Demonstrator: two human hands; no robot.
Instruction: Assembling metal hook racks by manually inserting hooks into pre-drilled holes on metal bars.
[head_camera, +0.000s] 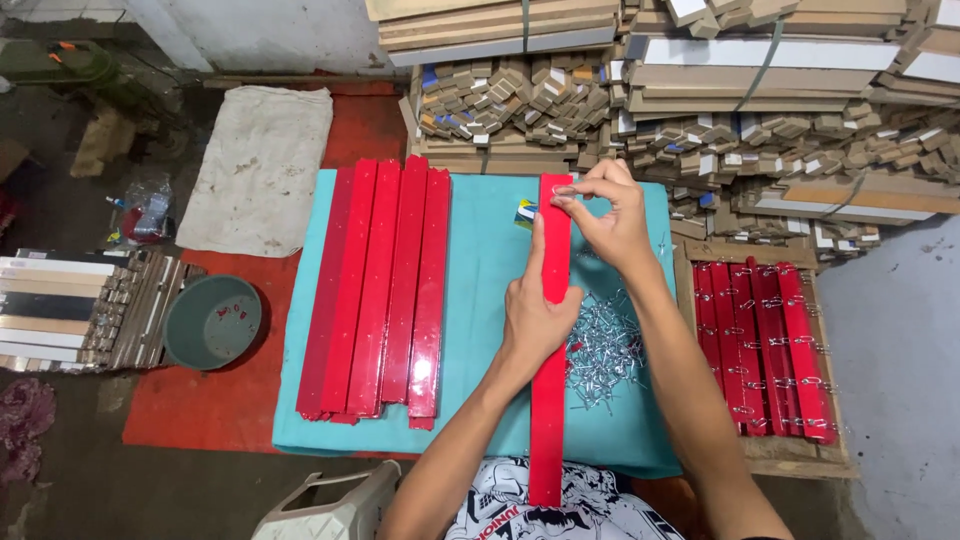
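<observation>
Print on shirt, partly cut off; nothing else legible.

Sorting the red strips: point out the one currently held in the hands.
The single red strip lying mid-cloth, under both hands; the left stack lies untouched, and the right-hand batch already carries metal clips.

Bare forearms, white shirt with black-and-red print
</observation>
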